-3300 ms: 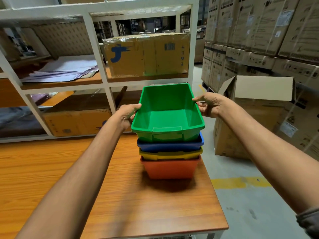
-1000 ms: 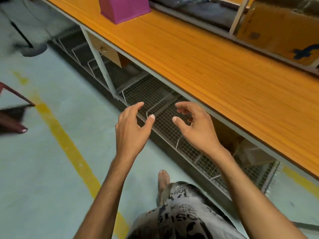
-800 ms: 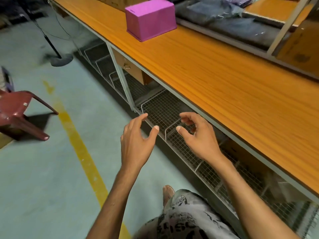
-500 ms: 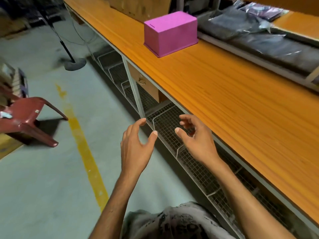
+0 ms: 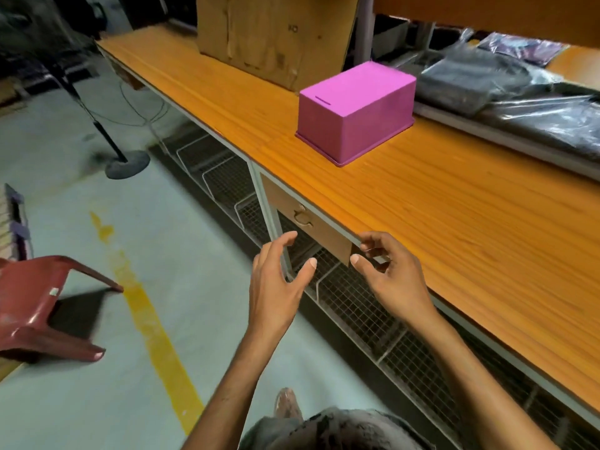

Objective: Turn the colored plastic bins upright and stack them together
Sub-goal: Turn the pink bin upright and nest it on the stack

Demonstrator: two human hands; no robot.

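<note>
A pink plastic bin [image 5: 357,112] lies upside down on the long orange wooden table [image 5: 454,222], its flat bottom facing up. My left hand [image 5: 279,280] and my right hand [image 5: 386,274] hover side by side in front of the table's edge, well short of the bin. Both hold nothing, with fingers loosely spread. The green, blue, yellow and orange stacked bins are out of view.
A large cardboard box [image 5: 276,37] stands behind the pink bin. Plastic-wrapped dark cloth [image 5: 506,92] lies on the low shelf at the right. A drawer [image 5: 308,222] and wire baskets [image 5: 357,306] sit under the table. A red plastic chair [image 5: 39,303] and a fan stand [image 5: 126,164] occupy the floor at left.
I let go of the green bin on the stack and turned left along the table. The upside-down pink bin has come closer; both hands stay empty.
</note>
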